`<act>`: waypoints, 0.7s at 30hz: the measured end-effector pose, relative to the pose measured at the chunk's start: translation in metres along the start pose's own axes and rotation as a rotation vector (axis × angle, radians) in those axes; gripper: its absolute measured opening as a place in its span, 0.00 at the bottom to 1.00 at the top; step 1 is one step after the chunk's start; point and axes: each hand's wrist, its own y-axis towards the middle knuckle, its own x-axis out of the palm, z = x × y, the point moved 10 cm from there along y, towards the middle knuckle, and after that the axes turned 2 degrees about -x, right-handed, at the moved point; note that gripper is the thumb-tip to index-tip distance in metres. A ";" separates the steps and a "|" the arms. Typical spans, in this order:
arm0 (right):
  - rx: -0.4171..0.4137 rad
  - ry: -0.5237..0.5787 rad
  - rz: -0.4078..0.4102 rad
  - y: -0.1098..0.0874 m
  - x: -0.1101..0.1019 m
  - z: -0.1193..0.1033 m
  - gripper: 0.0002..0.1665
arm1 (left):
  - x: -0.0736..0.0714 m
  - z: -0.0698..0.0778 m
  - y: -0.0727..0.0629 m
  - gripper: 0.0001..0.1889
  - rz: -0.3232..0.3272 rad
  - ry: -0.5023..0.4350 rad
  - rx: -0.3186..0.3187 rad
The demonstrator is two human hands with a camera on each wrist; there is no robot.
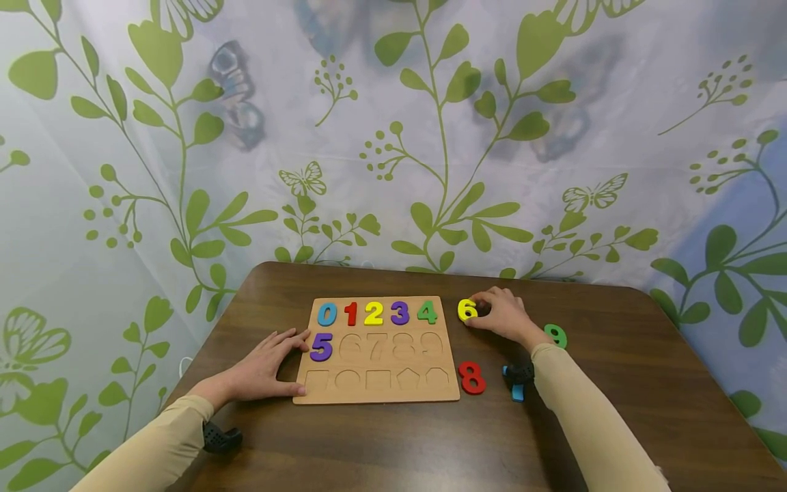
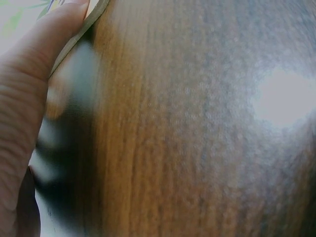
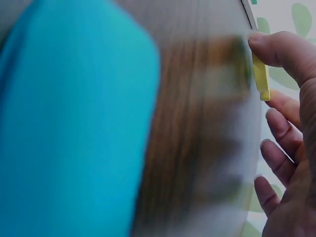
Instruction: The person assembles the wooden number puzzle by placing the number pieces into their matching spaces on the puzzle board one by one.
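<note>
My right hand pinches a yellow number 6 between thumb and forefinger, just right of the wooden puzzle board. In the right wrist view the yellow 6 appears edge-on at the fingertips, the other fingers loosely bent. My left hand rests at the board's left edge, fingers spread toward the upper part and thumb at the lower corner. The board's top row bears the numbers 0 to 4, and a purple 5 lies at the left of the second row. Bare outlines show in the rest of that row and among the shapes below.
Right of the board lie a red 8 and a blue piece, partly covered by the black wrist strap. A green 9 sits behind my right wrist. A patterned curtain hangs behind the brown table.
</note>
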 end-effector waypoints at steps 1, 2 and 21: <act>-0.003 -0.003 0.010 0.000 -0.002 -0.002 0.38 | 0.000 0.000 0.000 0.42 0.000 0.001 0.000; -0.008 -0.007 0.020 0.000 -0.003 -0.004 0.38 | 0.000 0.000 0.000 0.42 0.001 0.003 0.000; -0.137 0.016 0.118 -0.007 -0.015 -0.077 0.31 | 0.000 0.000 0.000 0.41 0.007 0.000 0.012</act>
